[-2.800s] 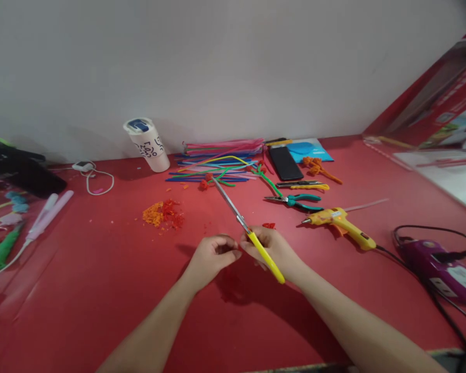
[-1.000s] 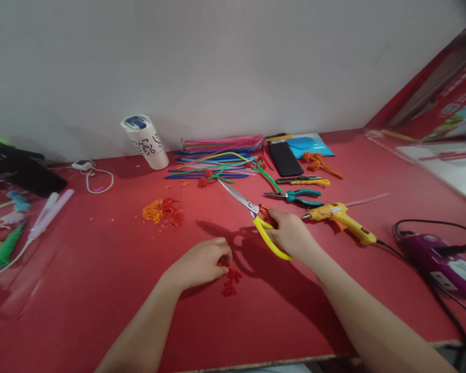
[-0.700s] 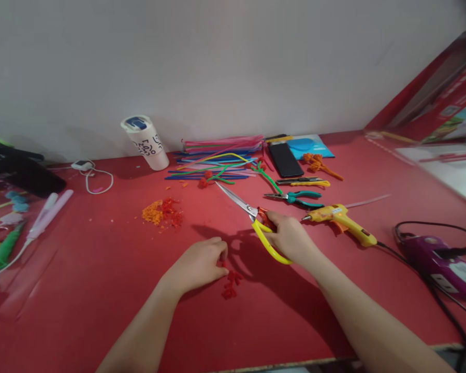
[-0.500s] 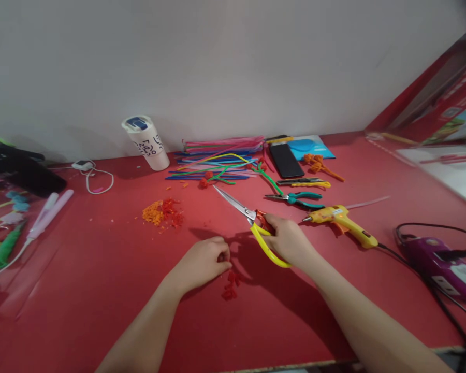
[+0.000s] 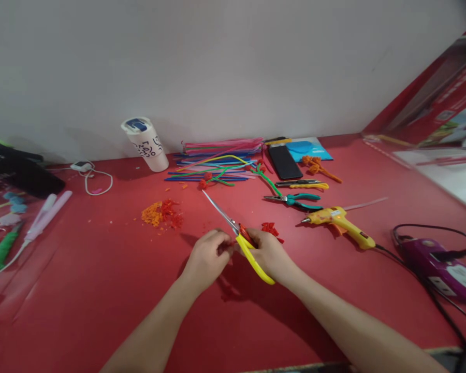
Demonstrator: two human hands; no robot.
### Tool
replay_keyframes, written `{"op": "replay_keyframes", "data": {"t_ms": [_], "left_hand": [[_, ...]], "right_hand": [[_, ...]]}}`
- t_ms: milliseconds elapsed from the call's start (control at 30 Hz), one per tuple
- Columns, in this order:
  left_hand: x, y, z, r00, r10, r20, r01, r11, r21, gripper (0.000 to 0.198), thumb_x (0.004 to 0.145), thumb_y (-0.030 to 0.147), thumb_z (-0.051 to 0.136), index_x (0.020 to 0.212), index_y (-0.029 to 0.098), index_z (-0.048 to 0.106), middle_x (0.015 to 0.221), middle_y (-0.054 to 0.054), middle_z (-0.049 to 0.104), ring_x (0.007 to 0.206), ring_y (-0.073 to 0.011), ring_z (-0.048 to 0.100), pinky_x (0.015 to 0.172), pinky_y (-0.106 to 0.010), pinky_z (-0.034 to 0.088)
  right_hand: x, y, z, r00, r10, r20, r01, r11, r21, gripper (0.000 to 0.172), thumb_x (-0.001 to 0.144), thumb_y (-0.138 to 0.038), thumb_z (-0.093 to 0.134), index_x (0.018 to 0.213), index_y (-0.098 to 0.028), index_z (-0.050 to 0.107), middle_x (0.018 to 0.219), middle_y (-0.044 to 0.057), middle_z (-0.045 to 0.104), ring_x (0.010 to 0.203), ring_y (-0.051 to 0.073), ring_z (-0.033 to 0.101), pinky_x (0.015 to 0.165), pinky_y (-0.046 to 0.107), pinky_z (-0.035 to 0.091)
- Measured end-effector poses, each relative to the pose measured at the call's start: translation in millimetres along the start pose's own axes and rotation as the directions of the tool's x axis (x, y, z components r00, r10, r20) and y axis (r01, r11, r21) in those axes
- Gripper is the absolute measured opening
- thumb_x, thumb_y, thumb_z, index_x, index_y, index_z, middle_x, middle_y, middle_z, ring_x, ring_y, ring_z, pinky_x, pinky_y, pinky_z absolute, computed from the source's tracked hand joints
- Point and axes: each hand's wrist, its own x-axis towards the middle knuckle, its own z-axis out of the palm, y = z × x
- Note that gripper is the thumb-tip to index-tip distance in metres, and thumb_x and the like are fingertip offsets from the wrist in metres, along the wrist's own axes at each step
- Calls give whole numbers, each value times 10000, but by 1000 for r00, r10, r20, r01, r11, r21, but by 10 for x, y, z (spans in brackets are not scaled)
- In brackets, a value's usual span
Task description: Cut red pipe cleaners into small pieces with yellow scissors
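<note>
My right hand (image 5: 270, 255) grips a pair of scissors (image 5: 252, 259) with yellow and red handles. Their long metal blades point away to the upper left and look closed or nearly so. Close beside it, my left hand (image 5: 209, 259) is closed in a pinch. A trace of red shows at its fingertips, but what it holds is too small to name. Red fuzzy pieces (image 5: 271, 229) lie just beyond my right hand, and dim red pieces (image 5: 230, 291) rest in the shadow below both hands.
Orange trimmings (image 5: 152, 214) and red trimmings (image 5: 171, 212) lie on the red table (image 5: 81, 290). Behind are pipe cleaners (image 5: 221, 147), a white tumbler (image 5: 147, 145) and a phone (image 5: 285, 161). Pliers (image 5: 295, 199), a yellow glue gun (image 5: 341, 223) and a purple power strip (image 5: 437, 267) sit right.
My right hand has moved left and nearer with the scissors, uncovering red pieces behind it. My left hand has shifted slightly right, so the two hands are closer together.
</note>
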Motion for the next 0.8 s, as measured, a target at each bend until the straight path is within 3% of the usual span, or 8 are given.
{"op": "replay_keyframes", "data": {"t_ms": [200,400,600,667,800], "left_hand": [[5,12,-6,1000,-9,-16,5,979,-204,59,693,168,487,651,173,528,638,17,491,616,-110,472,577,-214,362],[-18,47,8,998,59,-27,-62,993,-97,75,668,121,490,626,172,524,630,26,479,607,-101,452,585,-217,340],[7,-10,-30,994,69,-85,-71,997,-21,216,763,235,434,590,163,542,602,7,464,578,-105,436,563,-227,334],[10,-10,-37,993,63,-100,-66,997,-33,183,752,258,464,627,164,559,608,10,468,555,-99,429,545,-222,336],[-10,20,-17,996,87,3,-87,995,-52,69,703,175,512,699,182,580,662,13,497,570,-94,441,538,-210,343]], "right_hand": [[-14,-101,-46,991,89,103,-105,980,166,149,617,-297,506,597,-182,414,414,-97,330,356,43,297,379,187,228],[-45,-98,-43,988,90,128,-120,959,257,74,620,-226,456,603,-201,388,342,-119,314,279,50,294,339,186,259],[-14,-74,-102,991,100,87,-114,978,176,44,598,-223,445,594,-192,413,380,-109,306,313,49,300,344,182,229],[-7,-78,-108,992,102,69,-111,982,154,55,584,-215,463,573,-183,420,410,-99,315,349,43,294,359,181,213],[-13,-76,-72,996,74,54,-81,989,126,76,570,-210,490,552,-166,430,483,-77,337,446,48,298,406,181,218]]}}
